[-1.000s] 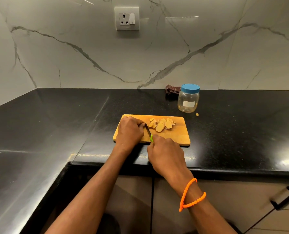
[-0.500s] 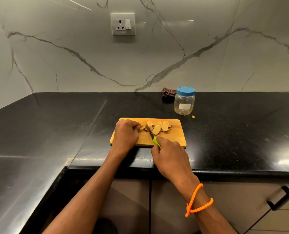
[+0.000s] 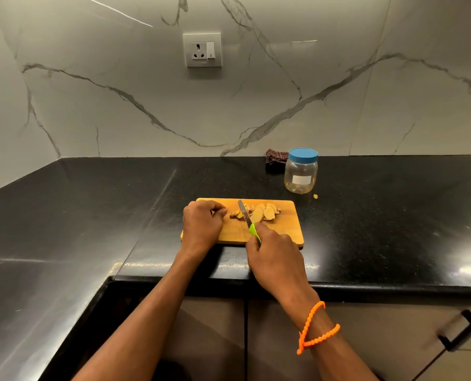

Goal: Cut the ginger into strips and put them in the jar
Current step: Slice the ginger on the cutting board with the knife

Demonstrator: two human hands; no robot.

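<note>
Several pale ginger slices [image 3: 261, 214] lie in a loose pile on the wooden cutting board [image 3: 283, 232]. My right hand [image 3: 276, 261] grips the green handle of a small knife [image 3: 245, 214], whose blade lies across the left part of the pile. My left hand [image 3: 201, 224] rests on the board's left end with fingers curled, just left of the ginger; nothing shows in it. The clear jar [image 3: 301, 176] with a blue lid on stands upright behind the board's right corner.
A small ginger scrap [image 3: 315, 196] lies on the black counter [image 3: 91, 215] by the jar. A dark folded cloth [image 3: 276, 160] sits against the marble wall. A wall socket [image 3: 203, 50] is above. Cabinet doors with a black handle [image 3: 459, 334] are below the counter edge.
The knife blade has shifted right, away from my left fingers, and now lies over the slices. My left hand has come off the ginger. The camera has tilted a little downward.
</note>
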